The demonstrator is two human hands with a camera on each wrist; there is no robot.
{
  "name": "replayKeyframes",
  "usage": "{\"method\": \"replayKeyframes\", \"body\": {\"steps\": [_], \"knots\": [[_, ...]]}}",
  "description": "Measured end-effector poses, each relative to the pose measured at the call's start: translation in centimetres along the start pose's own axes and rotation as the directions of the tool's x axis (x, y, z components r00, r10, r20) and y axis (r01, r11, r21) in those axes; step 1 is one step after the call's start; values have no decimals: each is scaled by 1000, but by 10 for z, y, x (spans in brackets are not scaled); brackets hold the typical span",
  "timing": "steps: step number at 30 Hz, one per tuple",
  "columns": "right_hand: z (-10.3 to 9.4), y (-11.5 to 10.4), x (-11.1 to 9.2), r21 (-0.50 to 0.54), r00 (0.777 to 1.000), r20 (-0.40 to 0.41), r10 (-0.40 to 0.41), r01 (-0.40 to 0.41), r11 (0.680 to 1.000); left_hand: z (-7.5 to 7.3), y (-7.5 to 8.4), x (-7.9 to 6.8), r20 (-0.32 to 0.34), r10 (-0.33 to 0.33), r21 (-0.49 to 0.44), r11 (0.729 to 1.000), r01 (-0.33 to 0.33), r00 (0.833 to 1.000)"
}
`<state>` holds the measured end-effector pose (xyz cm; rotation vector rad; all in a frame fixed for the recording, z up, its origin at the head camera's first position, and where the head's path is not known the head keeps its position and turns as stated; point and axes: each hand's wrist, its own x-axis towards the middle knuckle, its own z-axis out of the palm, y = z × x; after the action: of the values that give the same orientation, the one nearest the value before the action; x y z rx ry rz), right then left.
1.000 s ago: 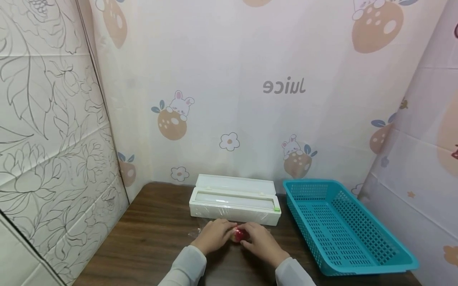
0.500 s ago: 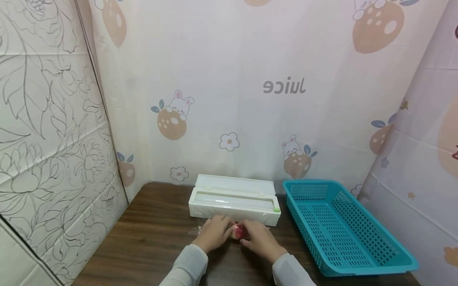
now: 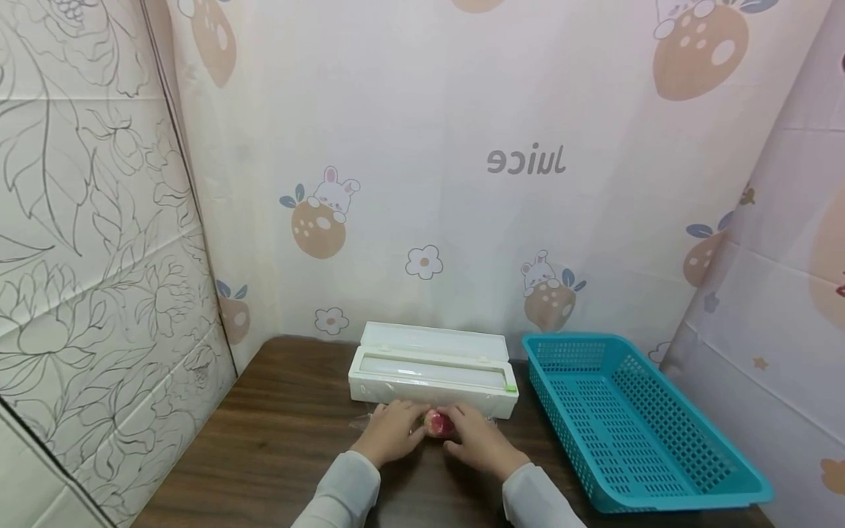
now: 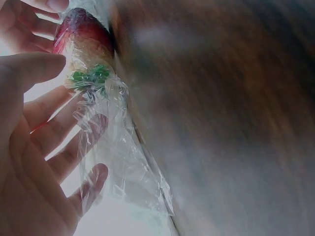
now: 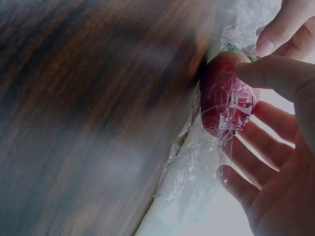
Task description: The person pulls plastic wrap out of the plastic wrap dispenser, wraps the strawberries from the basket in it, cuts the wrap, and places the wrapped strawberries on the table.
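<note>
A red strawberry (image 3: 437, 424), pale near its green leaves, lies low over the table, wrapped in clear cling film. My left hand (image 3: 389, 434) is at the leafy end, with thumb and index finger about it and the other fingers spread behind the film. From the opposite side my right hand (image 3: 480, 441) holds the red tip end, its thumb across the fruit and its index finger behind. Loose, crinkled cling film (image 4: 123, 152) trails past the leaves in the left wrist view. More film (image 5: 189, 164) hangs off the tip in the right wrist view.
Just beyond the hands stands a white cling film dispenser (image 3: 429, 396), lid raised, with a green slider (image 3: 511, 389) at its right end. A turquoise perforated basket (image 3: 634, 440) is to the right on the dark wooden table (image 3: 264, 440). Printed cloth walls enclose the table.
The strawberry has shifted slightly toward the dispenser and shows more of its surface between the hands. Both hands have moved only a little, their fingers adjusting around it.
</note>
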<state>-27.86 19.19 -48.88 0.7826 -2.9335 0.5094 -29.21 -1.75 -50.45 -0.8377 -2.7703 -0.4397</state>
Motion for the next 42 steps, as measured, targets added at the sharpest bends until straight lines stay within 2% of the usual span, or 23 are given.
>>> {"method": "replayKeyframes", "body": {"steps": [6,8,12,16,20,22,24,27,30,35,39,42], "knots": [[0,2,0,16,1000,-8,-2,2,1000,-6,-1,-5,-1,9,-25,1000,-9,1000],[0,2,-1,27,1000,-10,1,-1,1000,-9,-3,-8,-24,5,-25,1000,-6,1000],[-1,1,-2,26,1000,-19,1,-1,1000,-19,-11,-12,-112,-17,-37,999,13,994],[-2,0,-3,2,1000,-30,-9,9,1000,-30,-20,-16,-219,-32,-84,996,14,975],[-3,-2,-4,-18,1000,-29,-8,7,1000,-39,-36,-17,-337,-87,-177,984,28,937],[-3,-3,-5,-22,1000,-27,-6,6,1000,-43,-46,-16,-372,-165,-260,963,68,913],[-4,-4,-5,-24,1000,-27,-6,5,1000,-47,-57,-14,-386,-253,-351,930,113,887],[-6,-4,-6,-23,1000,-29,-8,7,1000,-52,-71,-10,-354,-373,-464,866,185,858],[-7,-4,-7,-28,999,-32,-10,9,1000,-55,-82,-8,-317,-414,-506,835,217,853],[-8,-4,-7,-25,1000,-26,-12,12,1000,-55,-92,-5,-260,-431,-546,804,236,864],[-8,-5,-8,-19,1000,-25,-9,9,1000,-51,-99,-2,-177,-491,-609,735,297,853],[-7,-4,-8,-10,1000,-23,-6,6,1000,-47,-105,0,-92,-544,-650,667,364,834]]}}
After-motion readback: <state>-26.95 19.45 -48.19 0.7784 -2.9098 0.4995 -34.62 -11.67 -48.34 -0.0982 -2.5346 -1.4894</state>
